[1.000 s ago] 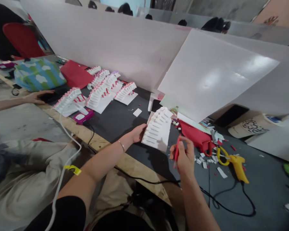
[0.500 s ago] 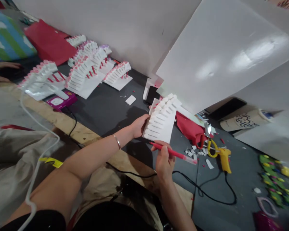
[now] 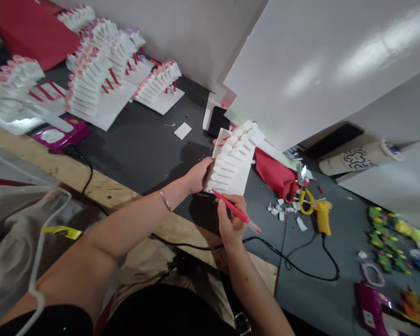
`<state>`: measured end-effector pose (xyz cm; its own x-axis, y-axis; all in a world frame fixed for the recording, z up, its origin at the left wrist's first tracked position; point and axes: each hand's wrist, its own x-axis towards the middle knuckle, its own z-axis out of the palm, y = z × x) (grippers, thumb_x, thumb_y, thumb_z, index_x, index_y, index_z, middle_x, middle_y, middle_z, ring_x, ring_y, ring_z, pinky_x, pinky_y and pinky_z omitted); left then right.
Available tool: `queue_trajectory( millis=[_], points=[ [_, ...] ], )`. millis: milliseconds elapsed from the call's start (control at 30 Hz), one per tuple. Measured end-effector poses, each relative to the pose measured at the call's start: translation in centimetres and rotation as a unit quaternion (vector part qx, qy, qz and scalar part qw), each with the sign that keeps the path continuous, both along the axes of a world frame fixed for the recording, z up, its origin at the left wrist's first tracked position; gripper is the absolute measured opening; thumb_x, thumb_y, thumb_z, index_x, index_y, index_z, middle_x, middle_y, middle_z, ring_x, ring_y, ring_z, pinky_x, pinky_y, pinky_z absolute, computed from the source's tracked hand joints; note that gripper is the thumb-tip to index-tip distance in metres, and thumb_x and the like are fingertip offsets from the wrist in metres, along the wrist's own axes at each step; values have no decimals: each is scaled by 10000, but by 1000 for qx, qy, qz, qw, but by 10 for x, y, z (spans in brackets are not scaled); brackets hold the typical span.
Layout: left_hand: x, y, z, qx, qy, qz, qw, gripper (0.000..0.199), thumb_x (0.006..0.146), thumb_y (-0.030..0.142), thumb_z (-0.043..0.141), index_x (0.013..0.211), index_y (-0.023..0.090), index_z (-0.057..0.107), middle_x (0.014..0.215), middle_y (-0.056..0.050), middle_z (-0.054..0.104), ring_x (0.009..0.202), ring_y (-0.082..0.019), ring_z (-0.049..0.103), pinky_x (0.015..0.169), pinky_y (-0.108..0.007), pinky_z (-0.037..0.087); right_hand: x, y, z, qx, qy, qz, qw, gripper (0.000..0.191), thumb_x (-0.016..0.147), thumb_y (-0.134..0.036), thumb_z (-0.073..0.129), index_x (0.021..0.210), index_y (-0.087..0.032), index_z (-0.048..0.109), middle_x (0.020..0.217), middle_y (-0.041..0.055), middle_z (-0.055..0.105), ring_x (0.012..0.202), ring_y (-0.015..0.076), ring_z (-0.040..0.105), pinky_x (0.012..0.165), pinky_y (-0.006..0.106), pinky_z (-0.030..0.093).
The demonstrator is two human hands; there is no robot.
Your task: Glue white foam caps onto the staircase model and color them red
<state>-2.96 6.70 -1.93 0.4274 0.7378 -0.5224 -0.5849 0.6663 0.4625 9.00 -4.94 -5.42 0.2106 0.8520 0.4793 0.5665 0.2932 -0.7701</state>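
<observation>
A white foam model (image 3: 227, 165) with a curved row of white slats and round ends on a flat white base is tilted above the table's front edge. My left hand (image 3: 199, 176) is closed around its left side. My right hand (image 3: 233, 217) pinches a red marker pen (image 3: 237, 213), whose tip reaches the lowest round end of the slats, apparently touching it. The round ends on this model look white. A few red sticks show behind its upper left side.
Similar models with pink ends (image 3: 157, 84) stand at the back left. On the right lie scissors (image 3: 305, 200), a yellow glue gun (image 3: 323, 217) with a black cord, white scraps (image 3: 282, 210), red sheet (image 3: 275, 172) and a patterned cup (image 3: 357, 160). A purple power socket (image 3: 61, 135) sits left.
My right hand has moved left and slightly up, bringing the pen tip to the model's lowest slat end. The pen is angled more steeply. The view has shifted right.
</observation>
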Motion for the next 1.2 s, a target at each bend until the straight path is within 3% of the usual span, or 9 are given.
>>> queue_trajectory(
  millis=[200, 367, 567, 733, 1200],
  points=[
    [4, -1, -4, -2, -12, 5, 1000, 311, 984, 247, 450, 1044, 116, 725, 751, -71, 784, 664, -210, 745, 783, -326, 608, -1, -2, 0, -20, 18, 12, 1000, 132, 933, -329, 648, 955, -218, 715, 868, 43, 728, 874, 233, 662, 879, 442, 488],
    [3, 0, -6, 0, -11, 9, 1000, 312, 980, 249, 453, 1033, 111, 727, 745, -83, 780, 667, -222, 749, 761, -330, 606, 1, -3, -4, -39, 40, 3, 998, 141, 916, -350, 655, 938, -218, 698, 837, 33, 701, 840, 231, 649, 840, 430, 496],
    [5, -1, -5, 6, -12, 3, 1000, 307, 983, 258, 461, 1032, 113, 726, 746, -79, 780, 701, -224, 755, 811, -346, 610, 1, -1, -1, -14, -2, 27, 1000, 117, 936, -313, 643, 956, -223, 715, 865, 32, 730, 847, 224, 659, 888, 435, 468],
    [5, -2, -3, 7, 2, 10, 1000, 321, 996, 251, 439, 1019, 107, 725, 754, -85, 782, 736, -226, 762, 855, -352, 603, 0, -1, 2, -7, 0, 12, 1000, 111, 928, -315, 645, 933, -221, 704, 827, 23, 706, 814, 218, 647, 838, 411, 467],
    [5, -1, -3, -3, -14, 10, 1000, 275, 963, 236, 473, 993, 124, 723, 756, -77, 779, 711, -223, 753, 814, -339, 609, 1, -2, 4, -11, -32, 39, 999, 117, 942, -306, 626, 956, -229, 714, 837, 31, 733, 846, 229, 664, 880, 436, 462]
  ],
)
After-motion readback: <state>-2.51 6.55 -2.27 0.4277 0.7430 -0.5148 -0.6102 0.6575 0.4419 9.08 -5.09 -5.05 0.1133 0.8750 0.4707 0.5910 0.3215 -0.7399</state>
